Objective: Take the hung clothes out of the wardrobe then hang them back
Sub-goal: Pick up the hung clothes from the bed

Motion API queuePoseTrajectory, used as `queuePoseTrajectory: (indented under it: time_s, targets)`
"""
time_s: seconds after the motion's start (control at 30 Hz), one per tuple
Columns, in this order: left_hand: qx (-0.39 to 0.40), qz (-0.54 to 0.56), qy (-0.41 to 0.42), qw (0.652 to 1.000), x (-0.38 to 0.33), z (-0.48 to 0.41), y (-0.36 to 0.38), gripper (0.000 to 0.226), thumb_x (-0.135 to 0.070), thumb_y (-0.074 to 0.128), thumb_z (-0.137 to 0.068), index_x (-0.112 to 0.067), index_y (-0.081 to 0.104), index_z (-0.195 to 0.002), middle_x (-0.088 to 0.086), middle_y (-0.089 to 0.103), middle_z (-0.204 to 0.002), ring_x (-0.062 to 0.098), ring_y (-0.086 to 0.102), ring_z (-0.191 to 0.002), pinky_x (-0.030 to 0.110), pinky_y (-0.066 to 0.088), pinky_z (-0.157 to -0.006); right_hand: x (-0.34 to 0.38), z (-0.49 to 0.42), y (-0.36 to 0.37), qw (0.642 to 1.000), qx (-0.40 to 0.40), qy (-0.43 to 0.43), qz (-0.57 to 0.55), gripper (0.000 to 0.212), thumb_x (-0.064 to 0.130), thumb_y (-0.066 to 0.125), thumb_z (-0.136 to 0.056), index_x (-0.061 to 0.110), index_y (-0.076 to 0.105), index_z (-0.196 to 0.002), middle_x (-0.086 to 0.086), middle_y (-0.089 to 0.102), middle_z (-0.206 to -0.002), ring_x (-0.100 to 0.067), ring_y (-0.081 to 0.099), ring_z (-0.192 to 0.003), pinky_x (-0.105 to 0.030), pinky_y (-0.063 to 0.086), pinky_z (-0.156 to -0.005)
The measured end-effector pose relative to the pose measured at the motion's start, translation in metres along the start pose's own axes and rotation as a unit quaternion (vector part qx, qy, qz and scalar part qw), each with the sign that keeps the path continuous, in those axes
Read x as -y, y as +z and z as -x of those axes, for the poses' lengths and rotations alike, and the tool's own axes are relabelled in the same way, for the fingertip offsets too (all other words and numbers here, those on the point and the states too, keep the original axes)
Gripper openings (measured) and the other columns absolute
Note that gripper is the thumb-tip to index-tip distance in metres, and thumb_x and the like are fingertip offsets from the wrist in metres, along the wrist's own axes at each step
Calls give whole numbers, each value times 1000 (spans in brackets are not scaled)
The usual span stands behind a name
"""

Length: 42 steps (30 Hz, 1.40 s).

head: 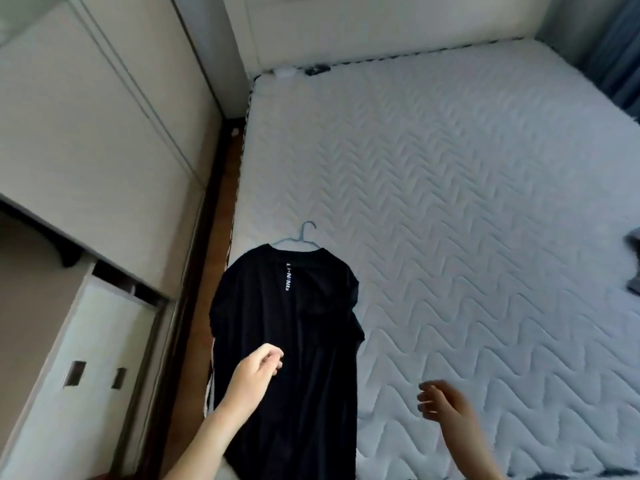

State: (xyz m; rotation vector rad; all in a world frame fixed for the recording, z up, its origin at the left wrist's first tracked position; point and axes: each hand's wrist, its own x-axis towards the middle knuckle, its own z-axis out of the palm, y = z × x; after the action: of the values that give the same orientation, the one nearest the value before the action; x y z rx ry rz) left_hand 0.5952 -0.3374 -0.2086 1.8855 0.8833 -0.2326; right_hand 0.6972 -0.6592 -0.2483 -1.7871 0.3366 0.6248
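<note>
Nearest, the left hand [258,370] hangs over the lower half of a black short-sleeved T-shirt [294,341], its fingers curled in towards the thumb. Whether they pinch the cloth cannot be told. The right hand [440,401] hovers over the white quilted mattress [467,202], just right of the shirt, fingers loosely bent and holding nothing.

The shirt lies flat near the mattress's left edge on a pale blue wire hanger [309,227], whose hook points towards the head of the bed. White lettering [288,276] runs down from the collar.

To the left, across a strip of brown floor [221,202], stands the cream wardrobe [104,133], with a white panel [97,341] with two rectangular cut-outs low down. A grey cloth [633,265] shows at the right edge. Farther off lie a small black object [317,69] by the cream headboard [346,22] and a grey-blue curtain [620,46].
</note>
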Motion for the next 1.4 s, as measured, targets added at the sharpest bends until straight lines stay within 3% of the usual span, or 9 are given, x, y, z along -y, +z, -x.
queuePoseTrajectory:
  time_s: [0.2,0.37,0.53,0.67,0.77,0.93,1.07,1.27,1.4]
  targets:
    - [-92,5,-11,996,15,-137,12,18,-26,49,-98,-28,66,-106,-7,66,-103,7,61,-101,15,43,-80,-10,-173,68,976,-7,-140,164,24,12,55,-92,36,61,-90,-1,67,-96,-22,65,-86,-38,53,-79]
    - [-139,-32,23,990,35,-281,11,31,-27,50,-98,-21,58,-127,-7,57,-122,5,55,-106,20,44,-89,-74,-288,129,878,-26,-249,408,44,24,46,-94,12,54,-136,-7,51,-142,-25,45,-132,-43,42,-103]
    - [-187,-108,61,974,49,-404,-2,40,-26,52,-97,-16,52,-135,1,54,-132,16,52,-121,26,39,-100,-119,-320,155,830,-111,-337,430,56,27,35,-81,10,63,-127,-10,60,-134,-22,45,-128,-40,33,-107]
    - [-188,-232,103,949,52,-478,-12,47,-28,49,-98,-12,44,-142,7,47,-143,24,43,-132,35,36,-108,-145,-349,170,780,-219,-420,409,53,26,32,-80,5,74,-105,-13,71,-113,-28,63,-107,-47,44,-91]
    - [-155,-334,122,922,56,-516,-10,44,-28,48,-98,-13,46,-139,10,52,-136,28,50,-123,38,42,-103,-153,-359,184,759,-283,-440,388,52,23,30,-79,2,76,-92,-14,74,-100,-30,68,-95,-48,46,-87]
    - [-122,-478,134,860,54,-533,-5,23,-28,42,-101,-10,53,-110,9,56,-107,28,51,-99,40,47,-78,-154,-366,187,760,-292,-442,378,50,24,33,-75,3,76,-89,-12,74,-99,-24,65,-95,-45,45,-86]
    - [-47,-383,95,918,39,-511,-20,22,-28,36,-103,-13,44,-89,6,56,-78,28,55,-74,41,41,-64,-144,-358,179,782,-273,-413,378,51,27,34,-80,5,76,-99,-11,72,-108,-26,63,-104,-49,46,-87]
    - [-99,-287,107,947,-2,-396,-57,27,-27,45,-98,-14,59,-80,-3,51,-62,17,46,-59,30,30,-54,-121,-330,163,826,-169,-339,418,60,29,41,-78,15,58,-133,-6,56,-139,-23,46,-132,-39,27,-112]
    - [-147,-209,105,961,-25,-271,-81,25,-27,47,-96,-22,57,-74,1,59,-66,14,51,-62,32,36,-61,-92,-312,141,847,3,-223,483,50,30,45,-94,20,45,-143,-2,43,-149,-21,31,-141,-35,22,-114]
